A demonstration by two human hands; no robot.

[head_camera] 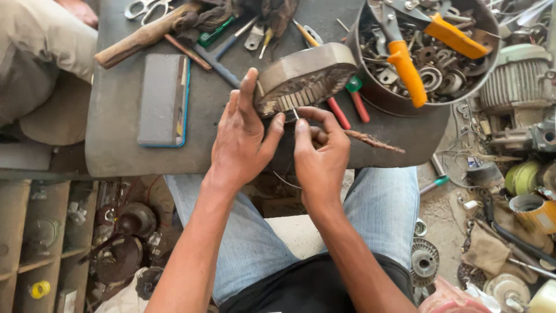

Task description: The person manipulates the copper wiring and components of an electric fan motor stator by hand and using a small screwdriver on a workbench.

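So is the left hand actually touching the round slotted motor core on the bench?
Touching. In the head view the left hand grips the motor core: its index finger lies up along the core's left edge and its thumb presses at the lower rim.

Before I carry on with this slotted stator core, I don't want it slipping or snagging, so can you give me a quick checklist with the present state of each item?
1. Left hand steadies the stator core, fingers against its rim: ok.
2. Right hand pinches a thin strip at the slots: ok.
3. Core sits fully on the grey work pad: not ok, it is tilted on edge.
4. Strip seated in a slot: cannot tell, fingers hide it.
5. Red-handled screwdriver clear of the core: not ok, it lies partly under it.
6. Metal bowl of parts clear of the core: not ok, it crowds the core.
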